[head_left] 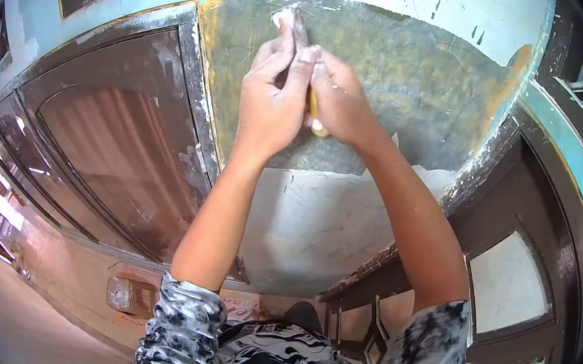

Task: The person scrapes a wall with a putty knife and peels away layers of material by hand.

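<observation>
Both hands meet at the upper part of a wall (pixel 419 88) whose paint is gone in a wide grey-green patch. My right hand (pixel 338 97) is wrapped round a yellow handle (pixel 313 102) of a tool, its blade end mostly hidden by the fingers. My left hand (pixel 275 93) presses against the same tool from the left, fingers pointing up the wall and coated in white dust. Near the fingertips lies a whitish smear (pixel 283 15) at the patch's upper part.
A brown wooden door with a curtained pane (pixel 102 151) stands at the left. At the right is another brown door with pale panels (pixel 512 282). Below left, a clear container (pixel 121 295) sits on the floor near cardboard (pixel 241 305).
</observation>
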Available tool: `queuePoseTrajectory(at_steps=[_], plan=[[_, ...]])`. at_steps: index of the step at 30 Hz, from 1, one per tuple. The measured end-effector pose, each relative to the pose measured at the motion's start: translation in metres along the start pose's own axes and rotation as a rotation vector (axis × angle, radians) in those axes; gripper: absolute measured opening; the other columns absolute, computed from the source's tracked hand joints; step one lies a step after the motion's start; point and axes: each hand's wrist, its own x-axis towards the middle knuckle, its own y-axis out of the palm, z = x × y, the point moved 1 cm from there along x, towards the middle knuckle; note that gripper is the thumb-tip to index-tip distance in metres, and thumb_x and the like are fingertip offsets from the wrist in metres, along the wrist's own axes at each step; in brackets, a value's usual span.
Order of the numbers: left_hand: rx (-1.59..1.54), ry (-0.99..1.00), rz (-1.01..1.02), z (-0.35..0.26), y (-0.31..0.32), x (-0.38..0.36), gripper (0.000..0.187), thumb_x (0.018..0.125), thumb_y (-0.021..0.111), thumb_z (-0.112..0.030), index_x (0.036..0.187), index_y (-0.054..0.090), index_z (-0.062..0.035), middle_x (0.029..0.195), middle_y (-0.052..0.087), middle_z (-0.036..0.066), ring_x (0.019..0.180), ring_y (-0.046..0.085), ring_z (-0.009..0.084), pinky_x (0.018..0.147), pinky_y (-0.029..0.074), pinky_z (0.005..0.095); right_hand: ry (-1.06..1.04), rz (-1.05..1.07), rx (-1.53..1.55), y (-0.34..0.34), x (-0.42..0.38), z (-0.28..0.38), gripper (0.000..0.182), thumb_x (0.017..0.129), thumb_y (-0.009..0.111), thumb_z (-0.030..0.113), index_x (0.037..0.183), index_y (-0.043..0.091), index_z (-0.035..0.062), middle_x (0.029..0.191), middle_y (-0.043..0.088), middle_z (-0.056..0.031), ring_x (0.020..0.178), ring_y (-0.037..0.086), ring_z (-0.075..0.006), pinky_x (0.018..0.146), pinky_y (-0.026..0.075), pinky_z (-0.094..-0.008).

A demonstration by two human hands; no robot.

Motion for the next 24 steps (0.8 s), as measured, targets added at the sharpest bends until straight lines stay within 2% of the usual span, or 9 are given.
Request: queuePoseTrajectory(at_steps=[5, 8, 11, 13, 14, 15, 16, 19, 24], plan=[[0.118, -0.033, -0.088, 0.010, -0.016, -0.006, 0.052, 0.106, 0.063, -0.023, 0.151, 0.050, 0.0000, 0.120, 0.065, 0.007, 0.100, 0.059, 0.0113, 0.092, 0.047, 0.0250, -0.221, 0.213, -0.534, 0.010, 0.001, -0.001, 0.019, 0.095, 0.051, 0.009, 0.099, 0.064, -0.0047, 0.084, 0.067, -0.0296, 0.075, 0.063, -0.0494, 0.071, 0.050, -0.0533], [0.276, -0.003, -0.128, 0.004, -0.030, -0.011, 0.051, 0.106, 0.062, -0.024, 0.151, 0.052, -0.0030, 0.111, 0.064, 0.007, 0.094, 0.058, 0.0125, 0.088, 0.047, 0.0261, -0.162, 0.409, -0.790, 0.012, 0.009, 0.026, 0.019, 0.094, 0.054, 0.012, 0.094, 0.067, -0.0027, 0.084, 0.067, -0.0286, 0.076, 0.063, -0.0493, 0.071, 0.050, -0.0545], [0.449, 0.148, -0.211, 0.016, -0.052, -0.006, 0.046, 0.104, 0.064, -0.019, 0.148, 0.057, -0.0056, 0.105, 0.062, 0.009, 0.091, 0.059, 0.0139, 0.082, 0.049, 0.0280, -0.309, 0.276, -1.193, -0.010, 0.036, 0.055, 0.025, 0.095, 0.058, 0.022, 0.094, 0.070, 0.0001, 0.089, 0.071, -0.0241, 0.084, 0.067, -0.0449, 0.076, 0.053, -0.0544], [0.617, 0.221, -0.267, 0.018, -0.069, 0.003, 0.044, 0.101, 0.067, -0.012, 0.145, 0.061, -0.0088, 0.103, 0.063, 0.011, 0.088, 0.060, 0.0165, 0.081, 0.051, 0.0299, -0.640, 0.007, -1.327, -0.036, 0.068, 0.073, 0.026, 0.097, 0.061, 0.023, 0.114, 0.070, 0.0059, 0.098, 0.069, -0.0202, 0.098, 0.065, -0.0410, 0.086, 0.052, -0.0496], [0.599, 0.264, -0.279, 0.018, -0.076, 0.009, 0.043, 0.101, 0.067, -0.012, 0.144, 0.063, -0.0104, 0.103, 0.064, 0.013, 0.088, 0.062, 0.0192, 0.081, 0.052, 0.0314, -0.713, -0.059, -1.371, -0.051, 0.087, 0.084, 0.032, 0.097, 0.062, 0.025, 0.122, 0.069, 0.0065, 0.113, 0.069, -0.0188, 0.098, 0.065, -0.0413, 0.086, 0.053, -0.0483], [0.674, 0.286, -0.289, 0.019, -0.083, 0.016, 0.043, 0.100, 0.068, -0.013, 0.143, 0.063, -0.0104, 0.104, 0.065, 0.014, 0.089, 0.064, 0.0213, 0.081, 0.053, 0.0326, -0.501, -0.109, -1.509, -0.062, 0.107, 0.094, 0.038, 0.095, 0.066, 0.032, 0.128, 0.069, 0.0127, 0.135, 0.065, -0.0116, 0.118, 0.062, -0.0363, 0.100, 0.049, -0.0472], [0.748, 0.308, -0.295, 0.020, -0.090, 0.024, 0.042, 0.100, 0.068, -0.013, 0.142, 0.064, -0.0105, 0.105, 0.066, 0.014, 0.090, 0.065, 0.0234, 0.081, 0.053, 0.0339, -0.713, -0.274, -1.523, -0.061, 0.111, 0.109, 0.052, 0.093, 0.065, 0.036, 0.137, 0.064, 0.0095, 0.155, 0.048, -0.0169, 0.144, 0.040, -0.0379, 0.118, 0.029, -0.0549], [0.855, 0.406, -0.334, 0.022, -0.102, 0.047, 0.044, 0.096, 0.072, -0.015, 0.139, 0.066, -0.0088, 0.102, 0.063, 0.019, 0.084, 0.066, 0.0329, 0.076, 0.055, 0.0394, -0.865, -0.444, -1.640, -0.069, 0.131, 0.090, 0.055, 0.096, 0.060, 0.036, 0.146, 0.058, 0.0152, 0.158, 0.044, -0.0165, 0.147, 0.037, -0.0377, 0.121, 0.026, -0.0574], [0.896, 0.433, -0.401, 0.020, -0.108, 0.072, 0.040, 0.096, 0.070, -0.012, 0.135, 0.069, -0.0111, 0.122, 0.060, 0.022, 0.103, 0.067, 0.0377, 0.089, 0.055, 0.0426, -0.941, -0.524, -1.632, -0.068, 0.132, 0.081, 0.055, 0.096, 0.059, 0.037, 0.148, 0.057, 0.0197, 0.158, 0.045, -0.0137, 0.148, 0.036, -0.0374, 0.122, 0.025, -0.0568]])
